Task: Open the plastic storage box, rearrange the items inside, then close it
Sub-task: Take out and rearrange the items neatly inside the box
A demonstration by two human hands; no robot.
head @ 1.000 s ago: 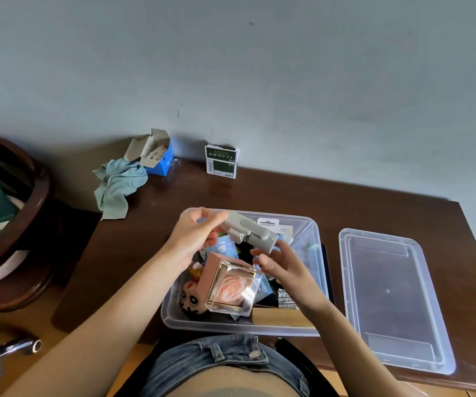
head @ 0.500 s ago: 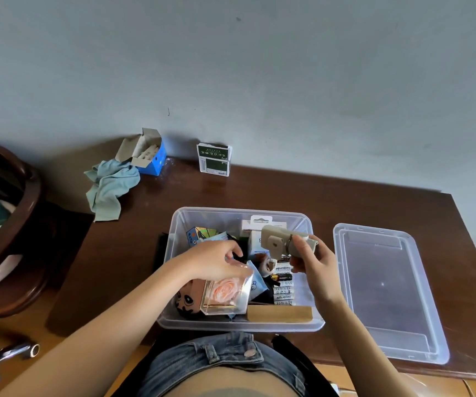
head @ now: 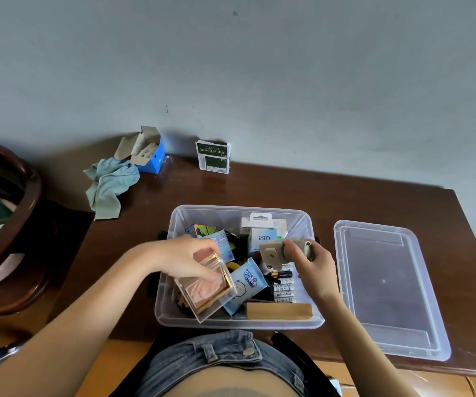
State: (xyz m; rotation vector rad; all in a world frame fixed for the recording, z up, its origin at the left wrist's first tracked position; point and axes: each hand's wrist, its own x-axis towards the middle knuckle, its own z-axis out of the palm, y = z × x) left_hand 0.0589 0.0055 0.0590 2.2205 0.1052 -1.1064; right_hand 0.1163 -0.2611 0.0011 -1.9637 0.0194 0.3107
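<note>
Over the clear plastic storage box (head: 173,308), the left hand (head: 185,259) grips the see-through rose case (head: 205,290) and the right hand (head: 314,262) holds a grey gadget (head: 279,252), probably to make room.

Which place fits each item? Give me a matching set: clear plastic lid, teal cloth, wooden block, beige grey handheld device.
Items:
1. clear plastic lid
2. teal cloth
3. wooden block
4. beige grey handheld device

Places:
A. in the right hand
B. far left table edge, beside the blue carton
C. flat on the table, right of the clear storage box
D. inside the box, against its near wall

Pairs: 1-C, 2-B, 3-D, 4-A
</note>
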